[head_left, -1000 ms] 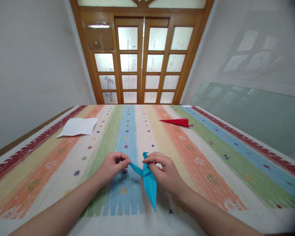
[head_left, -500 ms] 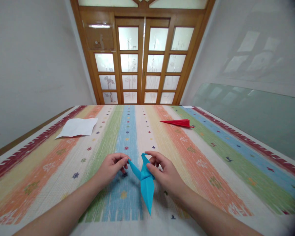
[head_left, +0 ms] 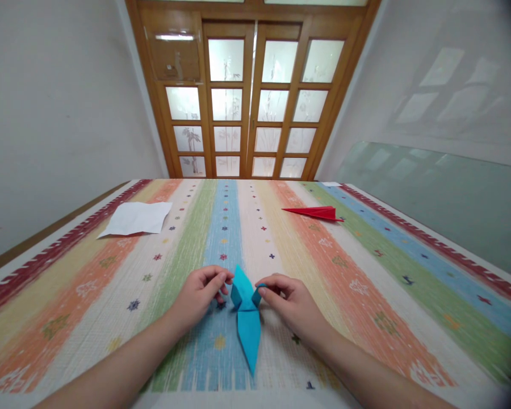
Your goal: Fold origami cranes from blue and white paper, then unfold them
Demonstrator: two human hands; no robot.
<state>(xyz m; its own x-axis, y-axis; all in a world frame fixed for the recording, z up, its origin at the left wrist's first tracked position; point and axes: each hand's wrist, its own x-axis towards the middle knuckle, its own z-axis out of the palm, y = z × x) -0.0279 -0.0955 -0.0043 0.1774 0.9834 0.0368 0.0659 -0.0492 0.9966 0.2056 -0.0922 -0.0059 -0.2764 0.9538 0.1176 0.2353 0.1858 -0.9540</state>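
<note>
A blue folded-paper crane [head_left: 249, 335] is held just above the striped tablecloth, one long pointed wing toward me and the other pointing away. Its two narrow points stick up at the left and right of the body. My left hand [head_left: 206, 289] is closed, thumb and forefinger pinching at the tip of the left point. On the other side, my right hand [head_left: 292, 301] pinches the right point between thumb and forefinger. The fingertips partly cover both tips.
A creased white sheet of paper [head_left: 137, 218] lies on the tablecloth [head_left: 187, 244] at the left. A red folded-paper piece [head_left: 317, 213] lies farther back at the right. Behind the table stand wooden doors with glass panes [head_left: 251, 102]; a greenish glass panel [head_left: 430, 199] leans at the right.
My right hand has shifted from the crane's far upper part to its right point. The crane has turned slightly, and its far wing now shows. My left hand stays at the left point.
</note>
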